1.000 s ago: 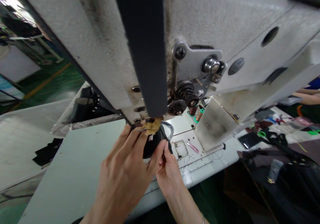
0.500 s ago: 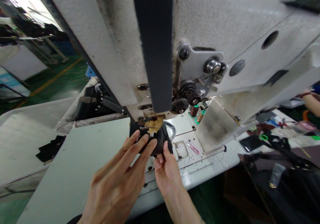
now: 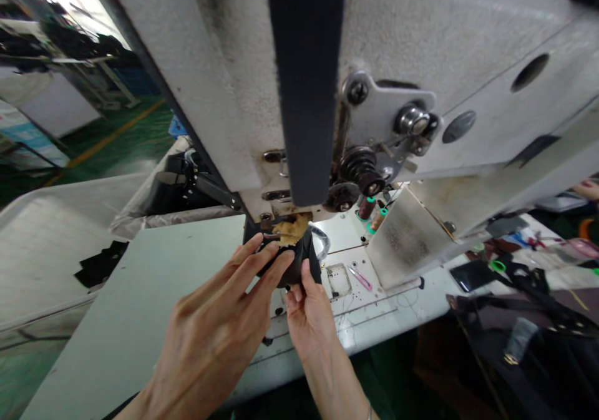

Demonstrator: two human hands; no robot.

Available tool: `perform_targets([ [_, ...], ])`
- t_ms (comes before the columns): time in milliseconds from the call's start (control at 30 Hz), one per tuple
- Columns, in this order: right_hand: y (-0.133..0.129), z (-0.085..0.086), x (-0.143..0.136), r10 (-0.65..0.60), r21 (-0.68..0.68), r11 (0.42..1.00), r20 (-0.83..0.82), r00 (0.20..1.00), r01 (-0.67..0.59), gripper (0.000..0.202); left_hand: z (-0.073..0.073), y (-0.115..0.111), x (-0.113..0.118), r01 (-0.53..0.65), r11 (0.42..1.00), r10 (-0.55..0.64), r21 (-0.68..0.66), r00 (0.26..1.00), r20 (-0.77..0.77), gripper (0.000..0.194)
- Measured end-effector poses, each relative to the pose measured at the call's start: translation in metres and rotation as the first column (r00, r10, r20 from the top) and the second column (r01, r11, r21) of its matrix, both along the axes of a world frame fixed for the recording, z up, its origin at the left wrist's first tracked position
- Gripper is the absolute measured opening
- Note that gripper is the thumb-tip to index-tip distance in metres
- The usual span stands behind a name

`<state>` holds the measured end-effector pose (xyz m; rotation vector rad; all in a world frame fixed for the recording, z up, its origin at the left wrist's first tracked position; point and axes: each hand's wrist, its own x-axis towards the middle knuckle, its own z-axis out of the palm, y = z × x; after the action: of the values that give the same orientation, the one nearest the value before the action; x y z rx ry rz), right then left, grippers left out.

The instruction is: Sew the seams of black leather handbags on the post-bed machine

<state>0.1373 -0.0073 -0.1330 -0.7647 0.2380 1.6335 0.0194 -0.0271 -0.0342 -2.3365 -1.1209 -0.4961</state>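
With the left hand [image 3: 219,332] pressing its extended fingers flat on the black piece [image 3: 292,264] under the sewing machine head [image 3: 290,83] at twelve o'clock and the right hand [image 3: 311,317] pinching its near edge, both should keep it taut and flat on the worktop [image 3: 154,283].

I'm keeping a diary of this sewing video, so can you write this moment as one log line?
left hand: fingers on black piece | right hand: pinching black piece | place: under sewing machine head | nearby: pink snips on table
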Motion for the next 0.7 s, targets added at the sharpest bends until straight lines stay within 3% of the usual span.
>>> perform_targets([
  [400,0.016,0.004,0.015,0.170,0.042,0.980,0.319,0.932,-0.194,0.058,0.007,-0.004,0.012,-0.005,0.999,0.008,0.053,0.998,-0.065,0.050],
  [700,0.033,0.005,0.025,0.279,0.061,0.933,0.503,0.818,-0.356,0.046,0.019,-0.005,0.033,-0.052,0.996,0.059,0.071,0.993,-0.106,0.045],
])
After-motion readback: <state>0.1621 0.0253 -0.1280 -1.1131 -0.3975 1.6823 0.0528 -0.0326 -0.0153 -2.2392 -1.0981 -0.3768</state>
